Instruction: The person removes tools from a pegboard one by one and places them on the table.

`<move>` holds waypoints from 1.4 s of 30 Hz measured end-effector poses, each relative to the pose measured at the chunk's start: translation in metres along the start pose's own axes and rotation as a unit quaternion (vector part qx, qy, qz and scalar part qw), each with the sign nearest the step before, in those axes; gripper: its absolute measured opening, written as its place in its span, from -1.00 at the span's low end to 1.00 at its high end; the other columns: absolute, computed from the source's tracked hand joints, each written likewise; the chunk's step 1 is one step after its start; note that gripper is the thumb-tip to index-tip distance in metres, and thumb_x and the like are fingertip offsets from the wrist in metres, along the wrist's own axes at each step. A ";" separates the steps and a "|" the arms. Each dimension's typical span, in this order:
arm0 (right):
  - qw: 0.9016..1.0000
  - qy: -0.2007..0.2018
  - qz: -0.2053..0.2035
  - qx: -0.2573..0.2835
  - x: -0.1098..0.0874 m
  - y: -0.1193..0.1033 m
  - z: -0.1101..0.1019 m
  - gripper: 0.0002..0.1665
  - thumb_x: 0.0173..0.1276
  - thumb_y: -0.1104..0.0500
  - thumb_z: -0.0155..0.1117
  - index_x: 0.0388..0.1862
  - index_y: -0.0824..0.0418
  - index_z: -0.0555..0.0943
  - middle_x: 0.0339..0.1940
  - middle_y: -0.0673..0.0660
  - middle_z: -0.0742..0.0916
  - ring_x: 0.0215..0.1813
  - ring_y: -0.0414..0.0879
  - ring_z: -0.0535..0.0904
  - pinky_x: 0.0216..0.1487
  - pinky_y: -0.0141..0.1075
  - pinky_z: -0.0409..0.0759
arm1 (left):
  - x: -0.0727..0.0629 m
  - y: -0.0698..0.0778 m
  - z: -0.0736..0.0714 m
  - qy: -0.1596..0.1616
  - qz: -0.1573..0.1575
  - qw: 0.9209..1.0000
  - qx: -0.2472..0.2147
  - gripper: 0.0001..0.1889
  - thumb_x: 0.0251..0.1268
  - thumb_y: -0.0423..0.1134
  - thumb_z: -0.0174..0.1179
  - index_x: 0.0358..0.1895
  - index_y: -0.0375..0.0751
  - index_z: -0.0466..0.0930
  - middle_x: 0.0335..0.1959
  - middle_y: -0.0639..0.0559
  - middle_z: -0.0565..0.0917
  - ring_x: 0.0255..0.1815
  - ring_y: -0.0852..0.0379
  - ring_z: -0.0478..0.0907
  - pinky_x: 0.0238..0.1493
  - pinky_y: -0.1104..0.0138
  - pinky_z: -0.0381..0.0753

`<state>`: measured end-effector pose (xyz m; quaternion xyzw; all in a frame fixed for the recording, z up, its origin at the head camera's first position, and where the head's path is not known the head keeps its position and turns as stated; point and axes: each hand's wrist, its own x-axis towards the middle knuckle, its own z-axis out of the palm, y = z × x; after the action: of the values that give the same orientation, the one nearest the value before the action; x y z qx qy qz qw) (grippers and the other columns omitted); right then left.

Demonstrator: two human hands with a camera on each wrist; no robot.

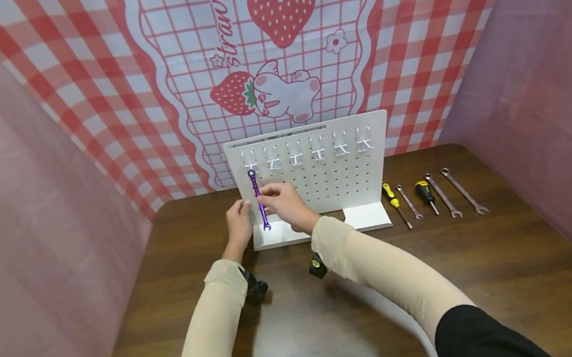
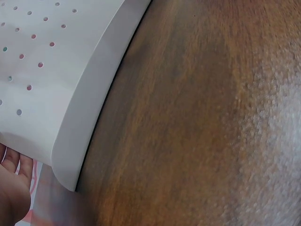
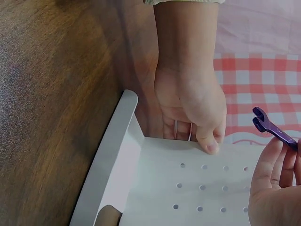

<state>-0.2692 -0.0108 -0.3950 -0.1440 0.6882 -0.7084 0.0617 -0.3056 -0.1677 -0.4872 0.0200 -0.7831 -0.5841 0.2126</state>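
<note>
My right hand (image 1: 289,207) pinches a purple combination wrench (image 1: 255,184) by its middle, in front of the left side of a white pegboard (image 1: 351,177). The wrench hangs nearly upright. Its ring end overlaps the leftmost white hook (image 1: 250,162) in the head view, and its open-jawed end points down. My left hand (image 1: 239,224) grips the pegboard's left edge. In the right wrist view, the left thumb (image 3: 209,145) lies on the front face while the other fingers go behind the board. Several white hooks line the board's upper part.
To the right of the pegboard lie a long yellow screwdriver (image 1: 397,204), a small wrench (image 1: 409,201), a stubby black-and-yellow screwdriver (image 1: 425,194) and two larger silver wrenches, one in the middle (image 1: 443,194) and one at far right (image 1: 464,190). A checked strawberry cloth (image 1: 190,66) hangs behind the wooden table (image 1: 174,306).
</note>
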 end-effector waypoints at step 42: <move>0.998 -0.006 0.069 0.008 -0.091 0.010 -0.123 -0.90 0.37 0.39 0.23 -0.20 0.34 0.67 -0.31 0.09 0.71 -0.25 -0.02 0.65 -0.25 -0.26 0.67 | -0.002 0.002 0.003 0.004 -0.026 0.999 0.018 -0.82 0.49 -0.36 0.13 -0.21 -0.46 0.63 -0.31 -0.31 0.61 -0.38 0.12 0.35 -0.28 0.35 0.34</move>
<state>-0.2192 0.1327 -0.4173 -0.1004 0.6900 -0.7074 0.1156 -0.3043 -0.1635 -0.4869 0.0467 -0.7917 -0.5752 0.2005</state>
